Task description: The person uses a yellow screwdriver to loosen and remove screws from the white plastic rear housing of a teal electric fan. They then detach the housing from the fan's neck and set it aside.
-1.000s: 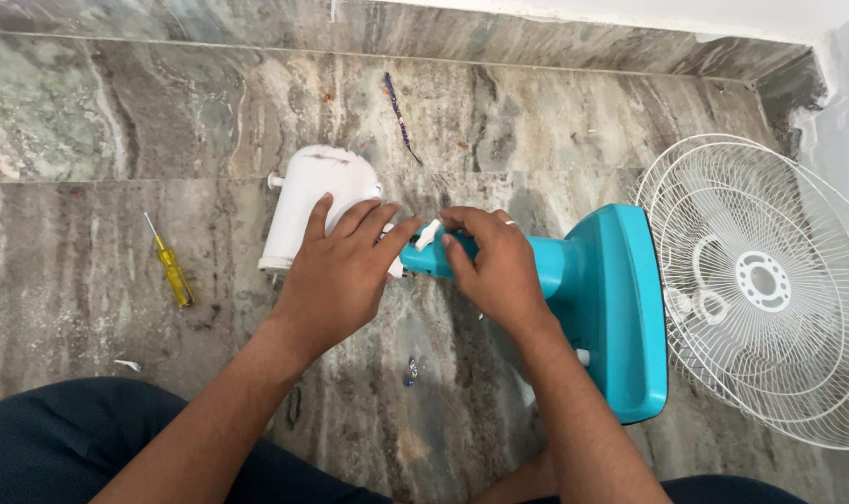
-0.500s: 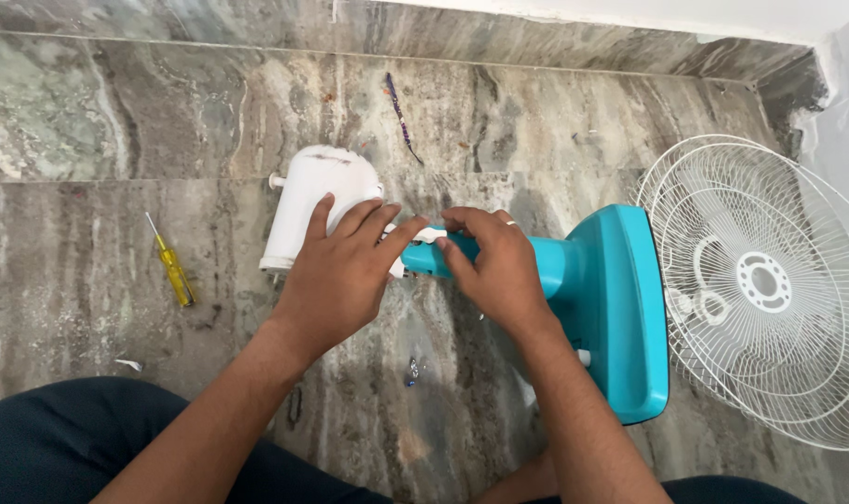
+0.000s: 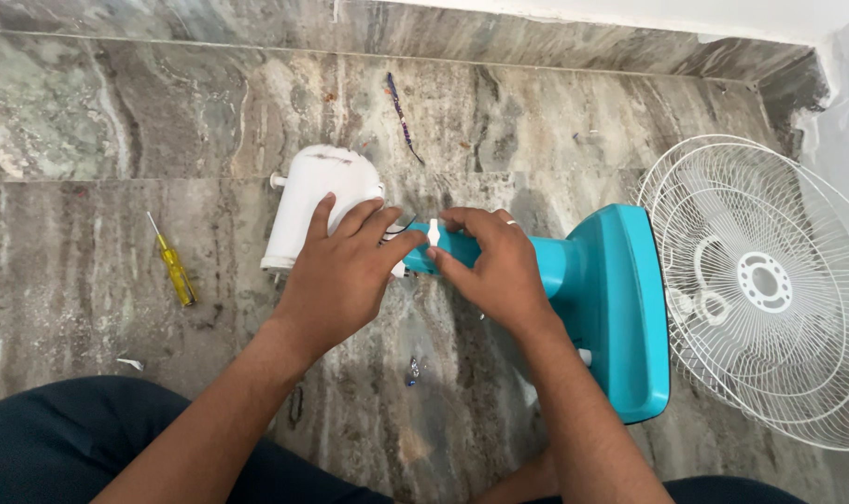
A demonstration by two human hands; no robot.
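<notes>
Your right hand (image 3: 499, 271) is wrapped around the teal neck (image 3: 546, 264) of the fan stand, fingers curled over the top of it, and its thumb and forefinger pinch a small white knob (image 3: 433, 232) that stands up at the neck's free end, so this grip is clenched on the stand and knob together. Your left hand (image 3: 340, 275) lies just beside it, palm down with the fingers spread, pressing flat on the near end of the white motor housing (image 3: 314, 201); this grip is not closed around anything, it only rests on the housing, and its fingertips (image 3: 407, 237) reach to the joint where housing and neck meet, nearly touching the right hand's fingers. A thin dark wire shows at that joint, between the two hands. Outward from the right grip, the neck widens into the flat teal base (image 3: 630, 308), which lies tipped on its edge on the marble floor (image 3: 116, 131). Just beyond the base, farther to the right, the white wire fan guard (image 3: 760, 280) lies flat on the floor near the wall corner. Well to the left of the left grip lies a yellow-handled screwdriver (image 3: 174, 269). Beyond both hands, towards the wall, a thin purple strip (image 3: 401, 117) lies on the floor.
</notes>
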